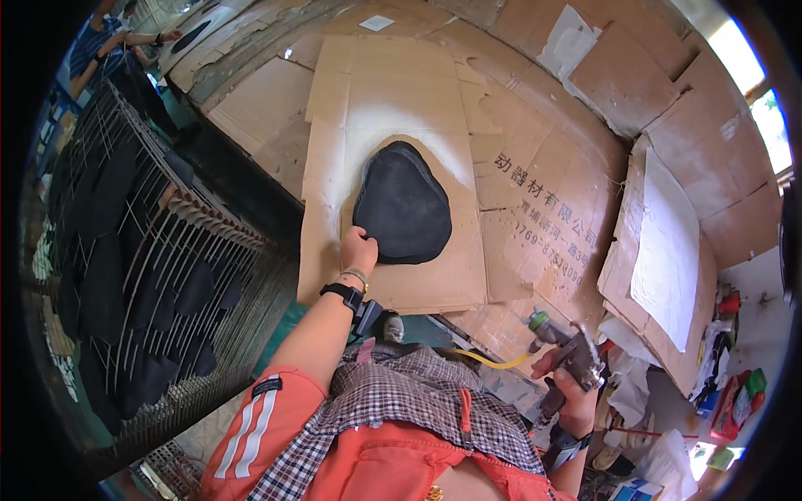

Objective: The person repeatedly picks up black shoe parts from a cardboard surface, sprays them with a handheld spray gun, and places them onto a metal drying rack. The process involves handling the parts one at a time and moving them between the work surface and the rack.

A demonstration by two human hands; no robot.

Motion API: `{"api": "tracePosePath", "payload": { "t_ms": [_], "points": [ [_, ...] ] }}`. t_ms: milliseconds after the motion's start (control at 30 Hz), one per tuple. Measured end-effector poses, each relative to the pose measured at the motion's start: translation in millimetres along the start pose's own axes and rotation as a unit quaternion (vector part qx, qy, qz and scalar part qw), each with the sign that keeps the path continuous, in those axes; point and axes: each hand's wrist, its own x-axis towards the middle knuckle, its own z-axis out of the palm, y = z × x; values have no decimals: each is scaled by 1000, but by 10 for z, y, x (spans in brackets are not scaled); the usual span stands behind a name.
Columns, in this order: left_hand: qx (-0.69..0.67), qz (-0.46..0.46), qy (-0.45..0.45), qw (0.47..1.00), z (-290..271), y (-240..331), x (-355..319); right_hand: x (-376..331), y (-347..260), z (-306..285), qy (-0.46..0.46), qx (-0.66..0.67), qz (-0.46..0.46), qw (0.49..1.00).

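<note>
A flat black pad (403,204), rounded and narrower at its far end, lies on a sheet of brown cardboard (401,79). White spray haze spreads on the cardboard around its far end and left side. My left hand (359,249) pinches the pad's near left edge between thumb and fingers. To the right, near my body, my right hand (572,397) is wrapped round a metal spray gun (578,359) with a green-topped part. A yellow hose (489,361) runs from beside my apron toward the gun.
At left stands a wire rack (180,250) holding several black pads. More cardboard covers the surface and wall behind; a white sheet (666,250) leans at right. Bags and clutter (668,459) lie lower right. Another person (104,50) is at the far left.
</note>
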Motion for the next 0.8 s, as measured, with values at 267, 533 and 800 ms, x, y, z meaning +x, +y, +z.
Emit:
{"api": "tracePosePath", "payload": {
  "t_ms": [267, 533, 800],
  "points": [
    [-437, -218, -125, 864, -115, 272, 52, 212, 79, -145, 40, -2, -2, 999],
    [-573, -113, -174, 793, -694, 1166, 102, 558, 233, -91, -60, 21, 13, 998],
    [-698, -34, -214, 682, -1561, 1461, -53, 1306, 537, 202, -187, 55, 40, 980]
  ]
}}
